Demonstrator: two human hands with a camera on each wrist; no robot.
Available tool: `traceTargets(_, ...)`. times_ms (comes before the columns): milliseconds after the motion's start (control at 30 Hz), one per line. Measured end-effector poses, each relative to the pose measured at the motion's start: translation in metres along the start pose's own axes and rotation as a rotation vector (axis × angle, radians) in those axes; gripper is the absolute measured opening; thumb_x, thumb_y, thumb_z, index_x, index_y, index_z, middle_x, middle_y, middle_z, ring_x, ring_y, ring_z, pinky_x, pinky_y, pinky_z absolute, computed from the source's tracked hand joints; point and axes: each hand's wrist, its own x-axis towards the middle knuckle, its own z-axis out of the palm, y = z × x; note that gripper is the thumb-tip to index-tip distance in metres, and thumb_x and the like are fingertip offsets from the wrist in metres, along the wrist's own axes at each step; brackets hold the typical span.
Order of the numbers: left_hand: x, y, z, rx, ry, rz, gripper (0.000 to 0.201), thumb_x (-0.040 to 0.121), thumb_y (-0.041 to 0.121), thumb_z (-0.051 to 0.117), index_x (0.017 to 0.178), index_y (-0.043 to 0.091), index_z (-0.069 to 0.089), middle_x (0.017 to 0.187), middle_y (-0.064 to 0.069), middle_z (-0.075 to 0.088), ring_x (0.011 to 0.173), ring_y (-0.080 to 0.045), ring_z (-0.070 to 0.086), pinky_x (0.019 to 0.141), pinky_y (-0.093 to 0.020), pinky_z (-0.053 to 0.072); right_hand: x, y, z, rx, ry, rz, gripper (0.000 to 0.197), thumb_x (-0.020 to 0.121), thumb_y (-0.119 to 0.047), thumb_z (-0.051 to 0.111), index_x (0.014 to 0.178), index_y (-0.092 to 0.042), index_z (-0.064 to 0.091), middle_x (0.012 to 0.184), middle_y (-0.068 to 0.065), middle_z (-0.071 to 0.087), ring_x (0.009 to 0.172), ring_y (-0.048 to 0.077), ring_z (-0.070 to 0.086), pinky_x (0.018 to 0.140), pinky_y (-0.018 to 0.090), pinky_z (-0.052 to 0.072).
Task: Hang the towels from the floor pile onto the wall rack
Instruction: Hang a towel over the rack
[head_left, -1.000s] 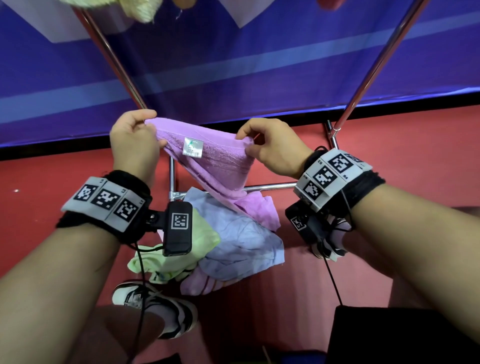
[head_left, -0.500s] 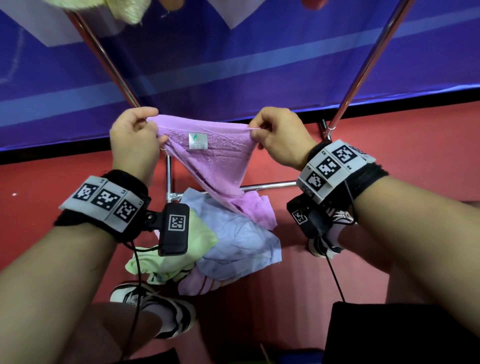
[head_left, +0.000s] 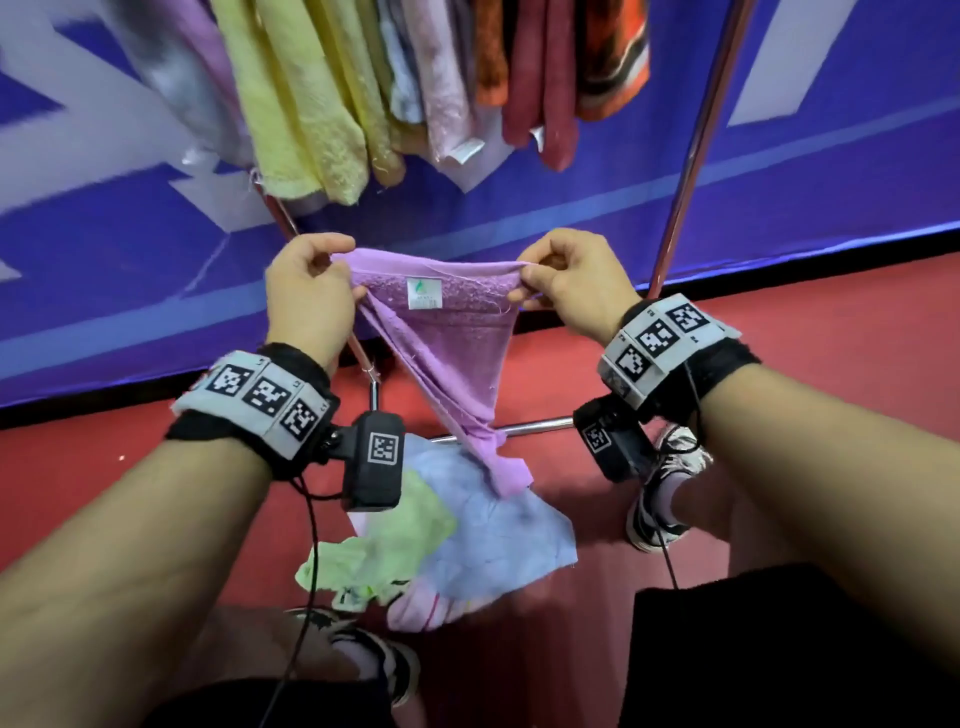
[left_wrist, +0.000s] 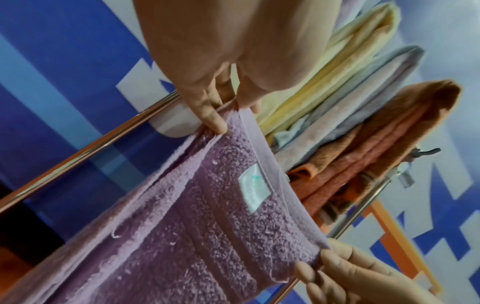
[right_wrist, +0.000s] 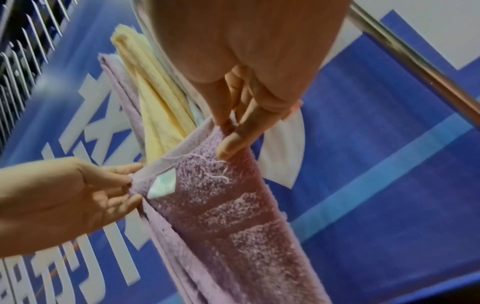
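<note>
A purple towel (head_left: 447, 343) with a small white label hangs stretched between my two hands, clear of the floor. My left hand (head_left: 332, 275) pinches its left top corner and my right hand (head_left: 530, 280) pinches the right top corner. The left wrist view shows the purple towel (left_wrist: 207, 216) pinched in my left hand (left_wrist: 228, 115). In the right wrist view my right hand (right_wrist: 231, 131) grips the purple towel (right_wrist: 233, 205). Below lies the floor pile (head_left: 467, 540) of green, blue and pink towels. Several hung towels (head_left: 415, 88) fill the rack above.
The rack's chrome legs (head_left: 691, 150) slant down to a low crossbar (head_left: 524, 427) behind the pile. A blue banner wall (head_left: 779, 171) stands behind the rack. My shoes (head_left: 660, 499) stand on the red floor on either side of the pile.
Both hands have lifted the purple towel and drawn its top edge taut. The view has tilted up, bringing the hung towels into sight.
</note>
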Motion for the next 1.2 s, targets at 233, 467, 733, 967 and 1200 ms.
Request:
traceTargets(233,-0.01,0.11,-0.019,-0.103,0.036,0.15,0.037,0.09,-0.006,0.04,0.079,0.025,0.057,0.076,0.003,0.049,0.063,-0.007,0.051,0.058,-0.015,0.049,-0.034,-0.126,-0.02,0.13,0.021,-0.142,0.025,0.09,0.009,0.048,0.076,-0.012,0.05,0.067,0.01,0.056,0.045,0.009,0.063,0.044,0.022,0.052)
traceTargets(467,-0.028,0.205,-0.048,-0.151,0.046,0.268,0.037,0.089,-0.008,0.039,0.081,0.023,0.058,0.083,0.002,0.056,0.065,-0.009,0.054,0.057,-0.015,0.048,-0.072,-0.215,-0.035,0.039,0.05,-0.272,0.022,0.092,0.006,0.044,0.078,-0.01,0.048,0.064,0.015,0.06,0.044,0.007,0.062,0.037,0.018,0.042)
traceTargets(733,-0.06,0.272,-0.076,-0.09,-0.013,0.402,0.034,0.09,-0.006,0.042,0.082,0.022,0.06,0.082,0.002,0.058,0.063,-0.009,0.052,0.056,-0.019,0.047,-0.092,-0.284,-0.053,-0.163,0.296,-0.521,0.026,0.082,0.0,0.06,0.067,-0.022,0.056,0.058,-0.003,0.056,0.04,0.002,0.049,0.043,0.019,0.038)
traceTargets(967,-0.064,0.264,-0.088,0.003,-0.043,0.396,0.037,0.088,-0.006,0.045,0.08,0.025,0.063,0.087,0.0,0.064,0.075,-0.012,0.059,0.063,-0.023,0.05,-0.097,-0.278,-0.061,-0.207,0.131,-0.44,0.028,0.078,0.005,0.067,0.062,-0.017,0.06,0.045,-0.008,0.056,0.038,0.003,0.047,0.042,0.02,0.038)
traceTargets(1200,-0.058,0.244,-0.083,0.064,-0.06,0.344,0.035,0.089,-0.007,0.044,0.081,0.022,0.062,0.086,0.001,0.062,0.072,-0.012,0.057,0.061,-0.022,0.049,-0.092,-0.243,-0.058,-0.225,-0.221,-0.221,0.029,0.083,0.005,0.055,0.071,-0.016,0.072,0.052,0.012,0.058,0.056,0.027,0.051,0.06,0.043,0.032)
